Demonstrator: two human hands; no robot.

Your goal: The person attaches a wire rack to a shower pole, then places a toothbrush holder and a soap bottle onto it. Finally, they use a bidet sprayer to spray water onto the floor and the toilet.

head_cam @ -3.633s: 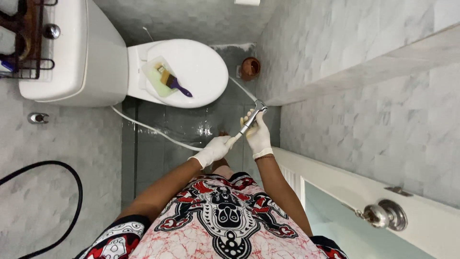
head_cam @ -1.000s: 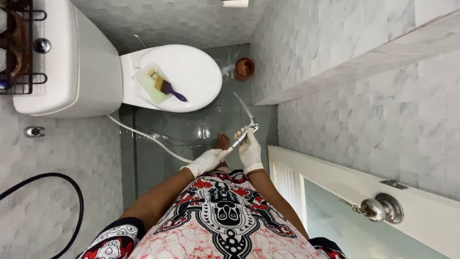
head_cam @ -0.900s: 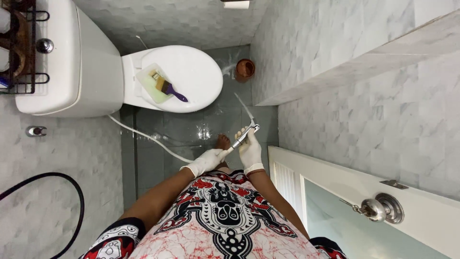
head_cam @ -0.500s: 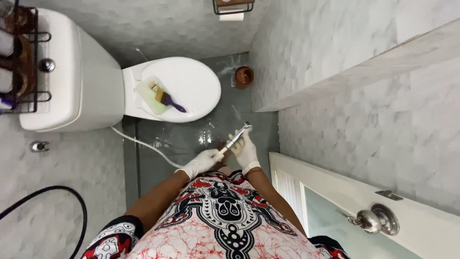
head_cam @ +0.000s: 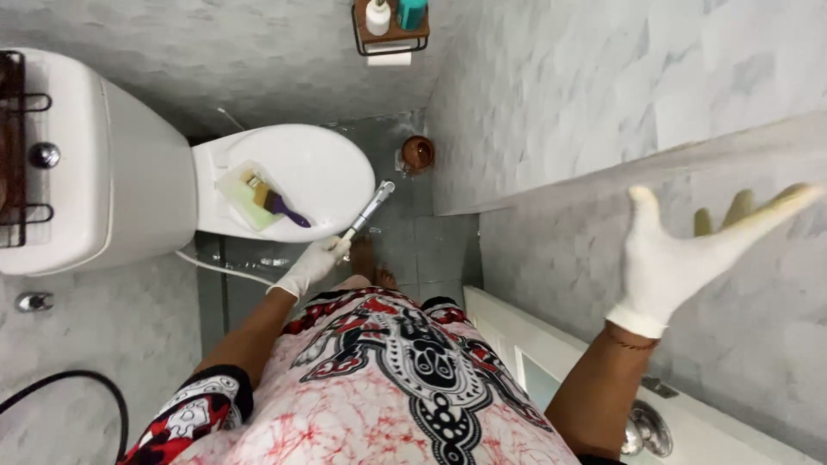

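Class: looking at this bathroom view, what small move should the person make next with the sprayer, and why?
Probably tilt the sprayer down toward the toilet lid or floor before squeezing. The left hand alone grips it, nozzle beside the closed lid where a brush lies, while the right hand is raised, open, near the wall.

My right hand [head_cam: 680, 258] has let go of the bidet sprayer [head_cam: 367, 210] and swung up, fingers spread, well away from it toward the marble wall [head_cam: 603, 103]. Only my left hand [head_cam: 312, 265] grips the sprayer now, its head nearer the toilet lid [head_cam: 327, 172]. A wall shelf [head_cam: 389, 30] beyond the toilet has come into view.
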